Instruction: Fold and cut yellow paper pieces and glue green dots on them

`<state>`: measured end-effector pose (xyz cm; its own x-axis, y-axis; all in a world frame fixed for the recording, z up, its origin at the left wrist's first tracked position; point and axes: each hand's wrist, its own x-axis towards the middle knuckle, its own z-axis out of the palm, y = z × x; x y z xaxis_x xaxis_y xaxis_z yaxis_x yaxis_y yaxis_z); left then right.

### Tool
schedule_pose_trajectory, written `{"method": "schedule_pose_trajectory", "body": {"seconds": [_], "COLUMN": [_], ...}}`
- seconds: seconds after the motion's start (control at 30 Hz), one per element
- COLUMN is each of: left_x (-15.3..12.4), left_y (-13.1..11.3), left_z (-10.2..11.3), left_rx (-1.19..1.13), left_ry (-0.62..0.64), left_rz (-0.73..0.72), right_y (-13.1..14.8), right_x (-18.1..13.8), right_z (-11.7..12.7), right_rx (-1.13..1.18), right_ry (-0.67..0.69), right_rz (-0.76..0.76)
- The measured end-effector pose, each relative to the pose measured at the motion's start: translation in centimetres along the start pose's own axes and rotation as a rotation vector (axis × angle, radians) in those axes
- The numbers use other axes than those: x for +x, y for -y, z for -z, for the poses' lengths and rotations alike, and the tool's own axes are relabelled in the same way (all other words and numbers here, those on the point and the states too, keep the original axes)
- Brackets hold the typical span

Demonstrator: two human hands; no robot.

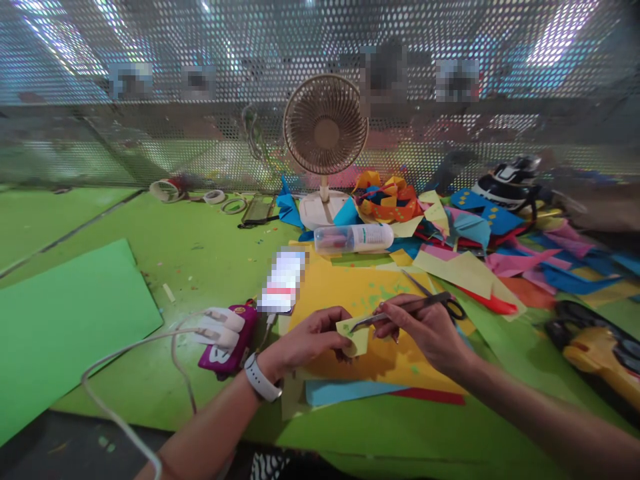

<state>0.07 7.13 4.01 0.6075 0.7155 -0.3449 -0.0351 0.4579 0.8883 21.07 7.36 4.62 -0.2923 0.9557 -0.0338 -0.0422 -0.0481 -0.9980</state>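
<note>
At the centre of the tabletop (200,267), above a large orange-yellow sheet (333,283), both hands work on one small piece of pale yellow paper (359,344). The left hand (320,337) is clamped on the paper, pinching its left edge between thumb and fingers. The right hand (425,333) is closed around a pair of tweezers (420,305); the tips rest at the upper face of the paper, beside a small green mark. Whether the tips are pressed together cannot be told. The two hands are near each other but apart. A pale watch (263,378) is fitted on the left wrist.

Scissors (455,309) lie just behind the right hand, partly covered by it. Small green bits (385,291) are scattered on the orange-yellow sheet. A blue strip (350,393) and a red strip (433,396) project from its near edge.

To the left of the sheet are a phone (283,283), its screen blurred, and a purple pouch (245,347) with white plugs (227,319) on top. Behind the sheet lies a clear tube (354,238); beyond it stands a fan (326,127). Coloured paper scraps (467,273) are heaped to the right. A green sheet (75,327) lies at the far left.
</note>
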Motion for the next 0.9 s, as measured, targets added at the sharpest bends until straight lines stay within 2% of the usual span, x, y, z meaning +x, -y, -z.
{"method": "schedule_pose_trajectory", "body": {"seconds": [0.9], "left_x": [-0.10], "left_y": [0.29], "left_z": [0.00], "left_rx": [0.055], "left_ry": [0.028], "left_rz": [0.004], "right_y": [0.09], "right_x": [-0.16], "right_z": [0.01], "right_rx": [-0.096], "right_ry": [0.061], "right_rz": [-0.047]}}
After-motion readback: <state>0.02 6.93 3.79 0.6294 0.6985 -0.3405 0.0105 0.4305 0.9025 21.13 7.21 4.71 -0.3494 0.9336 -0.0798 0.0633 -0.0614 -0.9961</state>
